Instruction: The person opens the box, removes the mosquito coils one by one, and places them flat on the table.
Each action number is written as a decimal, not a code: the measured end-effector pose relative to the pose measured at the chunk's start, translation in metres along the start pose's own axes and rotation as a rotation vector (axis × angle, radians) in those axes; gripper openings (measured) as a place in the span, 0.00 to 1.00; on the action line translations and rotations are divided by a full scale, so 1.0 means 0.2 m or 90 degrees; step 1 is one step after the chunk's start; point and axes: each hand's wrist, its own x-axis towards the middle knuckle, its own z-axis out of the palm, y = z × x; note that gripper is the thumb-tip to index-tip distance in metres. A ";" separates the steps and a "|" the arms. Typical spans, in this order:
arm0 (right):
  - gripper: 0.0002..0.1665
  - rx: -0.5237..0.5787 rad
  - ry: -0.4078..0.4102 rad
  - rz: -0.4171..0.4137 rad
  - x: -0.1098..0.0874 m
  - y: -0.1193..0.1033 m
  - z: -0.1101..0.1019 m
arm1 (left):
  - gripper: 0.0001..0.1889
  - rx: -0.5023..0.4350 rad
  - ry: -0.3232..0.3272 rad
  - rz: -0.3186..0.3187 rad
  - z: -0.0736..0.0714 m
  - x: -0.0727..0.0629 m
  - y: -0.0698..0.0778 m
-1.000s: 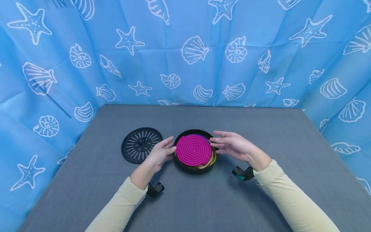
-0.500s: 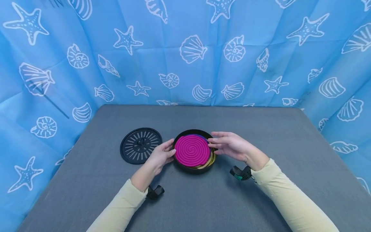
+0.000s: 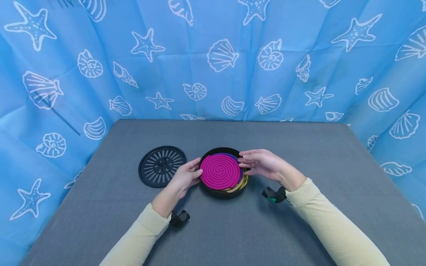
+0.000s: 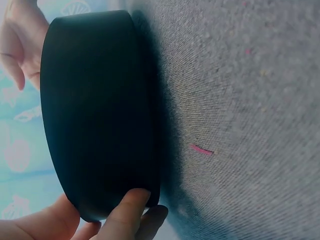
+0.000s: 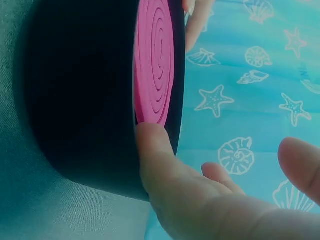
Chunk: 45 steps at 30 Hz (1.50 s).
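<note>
A magenta mosquito coil [image 3: 220, 172] lies on top of a stack in a round black coil holder [image 3: 223, 195]. Parts of a purple coil [image 3: 229, 152] and yellowish coils [image 3: 240, 187] show beneath it. My left hand [image 3: 183, 179] grips the holder's left side, its fingers on the black wall [image 4: 95, 110] in the left wrist view. On the opposite side, my right hand [image 3: 264, 164] reaches over the rim with extended fingers. In the right wrist view one fingertip [image 5: 152, 137] touches the rim beside the magenta coil [image 5: 157, 60], while the thumb stays apart.
A slotted black lid [image 3: 161, 168] lies on the grey tabletop [image 3: 216, 232], left of the holder. Behind the table hangs a blue curtain [image 3: 199, 48] with shell and starfish prints. In the left wrist view, a small pink fragment [image 4: 202, 149] lies on the cloth.
The right hand has shifted slightly left, its fingers now farther over the holder's rim. The left hand keeps its place at the left side. Lid and holder stay put.
</note>
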 end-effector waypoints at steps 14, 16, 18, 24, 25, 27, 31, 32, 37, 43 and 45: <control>0.33 -0.037 0.029 0.026 0.05 -0.03 0.00 | 0.26 0.013 0.010 -0.001 -0.01 0.07 0.03; 0.33 -0.039 0.033 0.027 0.06 -0.03 0.00 | 0.26 0.024 0.008 -0.006 -0.02 0.08 0.04; 0.33 -0.047 0.038 0.029 0.06 -0.04 0.01 | 0.27 0.033 0.003 -0.010 -0.02 0.09 0.05; 0.31 -0.068 0.053 0.045 0.07 -0.06 0.02 | 0.28 0.044 -0.019 -0.020 -0.05 0.10 0.07; 0.31 -0.070 0.052 0.047 0.08 -0.06 0.02 | 0.28 0.044 -0.020 -0.022 -0.05 0.10 0.07; 0.31 -0.076 0.048 0.047 0.07 -0.07 0.02 | 0.28 0.045 -0.019 -0.025 -0.05 0.10 0.07; 0.31 -0.090 0.044 0.042 0.07 -0.08 0.02 | 0.28 0.046 -0.016 -0.027 -0.04 0.10 0.08; 0.31 -0.090 0.045 0.041 0.07 -0.08 0.02 | 0.28 0.047 -0.016 -0.026 -0.04 0.10 0.08; 0.32 -0.066 0.050 0.032 0.07 -0.07 0.03 | 0.28 0.048 -0.019 -0.021 -0.04 0.10 0.07; 0.32 -0.056 0.062 0.033 0.07 -0.06 0.02 | 0.28 0.054 -0.022 -0.010 -0.03 0.09 0.07; 0.32 -0.062 0.058 0.033 0.07 -0.06 0.01 | 0.28 0.055 -0.021 -0.008 -0.03 0.09 0.07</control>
